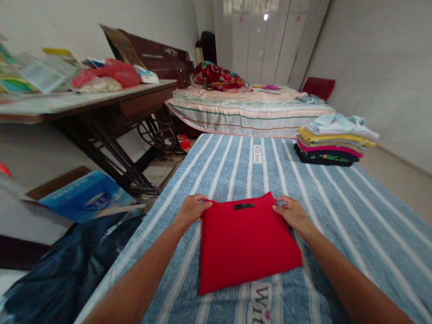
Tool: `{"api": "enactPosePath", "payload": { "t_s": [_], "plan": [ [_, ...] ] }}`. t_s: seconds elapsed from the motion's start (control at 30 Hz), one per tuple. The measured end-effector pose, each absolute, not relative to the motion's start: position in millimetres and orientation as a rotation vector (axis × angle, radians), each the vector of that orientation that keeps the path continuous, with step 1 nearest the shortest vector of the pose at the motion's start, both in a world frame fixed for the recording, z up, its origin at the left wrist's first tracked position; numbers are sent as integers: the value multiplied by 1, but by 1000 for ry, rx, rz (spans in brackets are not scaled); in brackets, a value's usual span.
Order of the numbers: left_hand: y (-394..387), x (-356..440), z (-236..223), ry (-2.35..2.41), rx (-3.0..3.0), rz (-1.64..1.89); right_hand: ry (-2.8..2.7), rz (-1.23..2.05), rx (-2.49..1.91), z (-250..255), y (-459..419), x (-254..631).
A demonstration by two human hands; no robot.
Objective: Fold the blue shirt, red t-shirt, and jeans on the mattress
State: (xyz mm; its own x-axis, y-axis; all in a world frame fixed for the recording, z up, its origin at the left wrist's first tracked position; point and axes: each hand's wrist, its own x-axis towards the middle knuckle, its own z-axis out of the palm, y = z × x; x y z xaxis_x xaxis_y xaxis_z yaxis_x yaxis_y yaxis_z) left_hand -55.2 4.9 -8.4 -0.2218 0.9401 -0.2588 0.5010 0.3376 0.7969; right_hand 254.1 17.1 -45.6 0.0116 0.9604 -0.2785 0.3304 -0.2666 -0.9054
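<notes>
A folded red shirt (248, 247) lies on the striped blue-and-white sheet (221, 168), its neckline with a dark label turned away from me. My left hand (194, 209) pinches the shirt's far left corner between thumb and fingers. At the far right corner, my right hand (290, 211) grips the fabric the same way. Both corners look slightly raised, while the lower part of the shirt rests flat. What lies beneath the shirt is hidden.
A stack of folded clothes (332, 141) stands toward the far right of the sheet. Beyond is another bed (243, 114) with a red floral blanket (219, 76). To the left are a cluttered table (145, 90), a blue box (91, 195) and a dark bag (77, 265).
</notes>
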Motion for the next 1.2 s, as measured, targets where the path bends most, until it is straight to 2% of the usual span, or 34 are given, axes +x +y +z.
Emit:
{"api": "enactPosePath", "payload": {
  "t_s": [0.2,0.37,0.53,0.63,0.77,0.93,1.2],
  "plan": [
    [1,-58,-17,1932,1452,755,-1726,790,-1804,-60,22,258],
    [-3,-61,-11,2056,1561,780,-1926,322,-1938,-49,8,254],
    [-17,-59,-3,2172,1793,859,-2033,29,-1668,-37,-18,243],
    [-30,-42,-4,2111,2188,789,-2154,-20,-1482,-37,-27,232],
    [-41,-11,-14,2014,2498,418,-2304,8,-1448,-39,-29,217],
    [-42,-3,-32,2122,2430,177,-2365,138,-1561,-50,-28,215],
    [-45,-7,-36,2124,2360,179,-2369,234,-1614,-65,-26,217]
  ]
}}
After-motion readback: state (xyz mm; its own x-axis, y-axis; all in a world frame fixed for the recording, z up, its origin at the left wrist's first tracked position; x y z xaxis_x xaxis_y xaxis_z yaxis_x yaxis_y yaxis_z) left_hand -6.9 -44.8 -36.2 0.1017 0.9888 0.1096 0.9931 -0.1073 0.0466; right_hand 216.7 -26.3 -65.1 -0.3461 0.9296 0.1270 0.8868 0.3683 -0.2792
